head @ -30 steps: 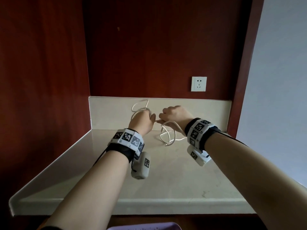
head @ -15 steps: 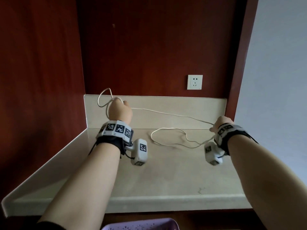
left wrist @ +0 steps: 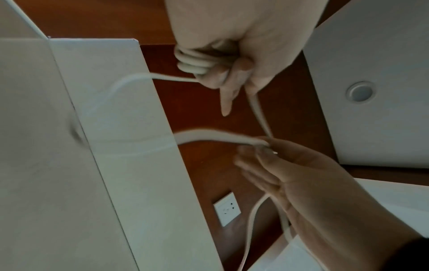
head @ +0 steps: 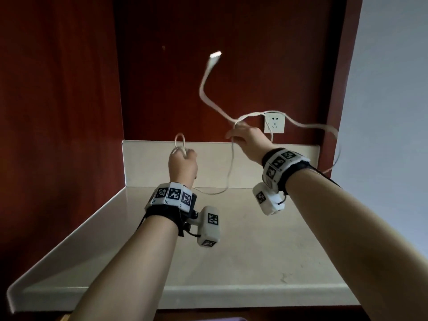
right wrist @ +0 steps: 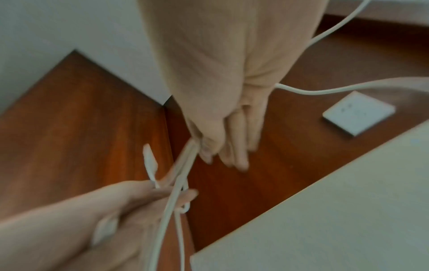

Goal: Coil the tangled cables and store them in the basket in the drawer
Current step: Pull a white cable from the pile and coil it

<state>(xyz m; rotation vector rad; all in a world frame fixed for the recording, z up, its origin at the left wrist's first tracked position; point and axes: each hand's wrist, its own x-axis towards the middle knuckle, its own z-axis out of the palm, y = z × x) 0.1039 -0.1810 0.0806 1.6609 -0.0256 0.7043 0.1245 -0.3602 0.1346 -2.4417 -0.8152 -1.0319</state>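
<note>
My left hand (head: 182, 166) grips finished loops of the white cable (head: 229, 172) above the bench (head: 231, 251); my right hand (head: 246, 140) pinches the loose length. I should feed each turn evenly, avoiding twists.

Cable (head: 229, 167) above counter (head: 231, 262), betw. hands; socket (head: 274, 123) on wall behind.

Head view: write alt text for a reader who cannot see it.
A person's left hand grips a small coil of white cable while the right hand lifts the loose length above a pale countertop, its plug end flung up against the dark wood wall. A white wall socket sits behind.
</note>
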